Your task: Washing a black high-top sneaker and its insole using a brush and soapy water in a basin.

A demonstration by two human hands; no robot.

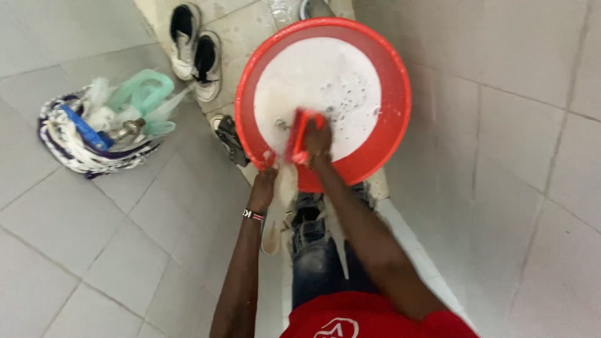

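Over the near rim of a red basin (382, 134), both hands are at work, seen from above. Basin round, red plastic, filled with white soapy water; bubbles cluster toward the right of the surface.

Right hand (316, 141): closed around a red scrub brush (299, 134), fingers wrapped over its back. Brush stands on edge, long axis running roughly away from the person, just inside the basin's near rim and above the suds. Brush lies directly under and to the left of this hand's knuckles.

Left hand (264, 181): clenched on a pale, wet item (287, 181) at the basin's near-left edge. Item hangs down from the rim between the two hands; its kind cannot be told, too blurred and foam-covered. Brush sits just beside and above it, touching or nearly so; contact not resolvable. A dark wristband (253, 215) sits on the left wrist.

Surroundings: grey tiled floor (94, 250). A pair of white sneakers (195, 50) stands well left of the basin. Further left, a woven basket (69, 141) holds a pale green plastic object.
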